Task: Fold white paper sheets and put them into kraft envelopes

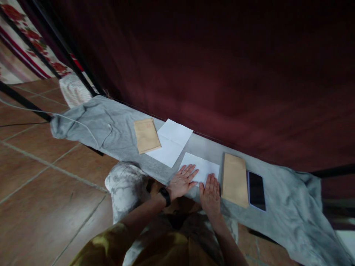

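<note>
A white sheet of paper, seemingly folded, lies on the grey cloth in front of me. My left hand, with a dark watch on the wrist, rests flat on its left part, fingers spread. Flat on the lower right part is my right hand, its fingers stretched out and held close together. A larger creased white sheet lies just up and left. One brown envelope overlaps that sheet's left corner. To the right of my right hand lies a stack of brown envelopes or paper.
A smartphone lies right of the brown stack. The grey cloth covers a narrow bench, wrinkled at both ends. A white cable trails over its left end. Behind hangs a dark red curtain. Black metal bars stand at left above tiled floor.
</note>
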Demonstrator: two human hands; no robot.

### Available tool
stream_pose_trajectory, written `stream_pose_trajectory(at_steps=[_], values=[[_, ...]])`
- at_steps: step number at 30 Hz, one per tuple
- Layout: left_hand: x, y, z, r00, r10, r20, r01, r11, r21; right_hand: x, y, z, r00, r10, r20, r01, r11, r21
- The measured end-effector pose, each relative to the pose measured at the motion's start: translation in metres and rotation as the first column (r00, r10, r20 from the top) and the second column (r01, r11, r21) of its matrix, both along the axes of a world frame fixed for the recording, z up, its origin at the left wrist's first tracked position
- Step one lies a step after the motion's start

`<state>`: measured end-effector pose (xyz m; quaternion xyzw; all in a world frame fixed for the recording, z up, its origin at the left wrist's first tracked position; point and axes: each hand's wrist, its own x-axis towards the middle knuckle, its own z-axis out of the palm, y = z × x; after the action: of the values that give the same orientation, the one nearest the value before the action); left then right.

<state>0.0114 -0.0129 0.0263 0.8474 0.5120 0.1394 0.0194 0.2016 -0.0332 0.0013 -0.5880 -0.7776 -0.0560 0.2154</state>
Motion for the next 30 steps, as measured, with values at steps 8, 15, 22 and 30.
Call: stream_pose_trajectory(at_steps=[8,15,22,30], values=[[-0.002,0.002,0.005,1.000,0.001,-0.021,-0.001,0.999,0.033,-0.025,-0.003,0.009,0.994,0.112,-0.019,-0.113,0.992,-0.051],[-0.016,-0.009,-0.008,0.990,0.142,0.002,-0.142,0.989,0.045,-0.010,-0.010,0.003,1.000,0.000,-0.011,-0.001,1.000,-0.029],[-0.017,-0.022,-0.004,0.965,0.261,0.018,-0.261,0.962,0.073,-0.001,-0.016,0.004,1.000,-0.018,-0.018,0.018,1.000,0.002],[0.071,0.012,0.000,0.991,0.095,0.089,-0.094,0.995,-0.020,0.003,-0.019,-0.011,1.000,0.009,0.003,-0.010,1.000,0.023]])
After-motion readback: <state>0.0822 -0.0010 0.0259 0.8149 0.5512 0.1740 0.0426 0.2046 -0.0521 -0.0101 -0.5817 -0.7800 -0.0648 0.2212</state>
